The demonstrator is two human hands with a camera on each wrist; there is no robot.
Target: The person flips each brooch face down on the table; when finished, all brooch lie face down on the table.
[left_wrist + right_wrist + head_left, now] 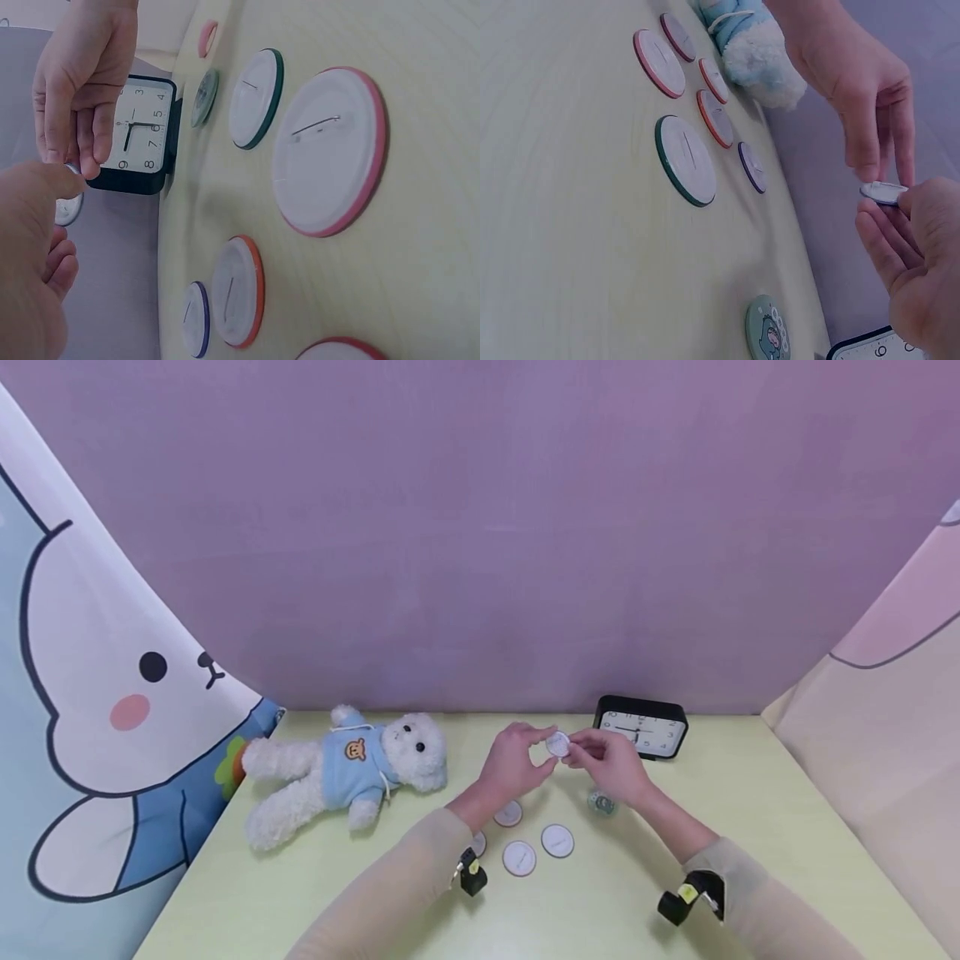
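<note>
Both hands are raised over the far part of the table, meeting at one small round pin-back badge (558, 744). My left hand (516, 763) holds the badge's left edge between thumb and fingers. My right hand (611, 763) pinches the opposite edge. The badge's white back with its pin faces up in the right wrist view, its dark rim (865, 193) just showing. Below the hands lie several more badges, white backs up, among them a green-rimmed badge (686, 160) and an orange-rimmed badge (238, 291). A green badge (768, 330) with a cartoon picture lies face up under the right hand.
A black-framed clock (643, 727) stands at the back, just behind the right hand. To the left, a white plush toy (352, 768) in a blue hoodie lies on its back. A purple panel (480, 543) rises behind the table (750, 827).
</note>
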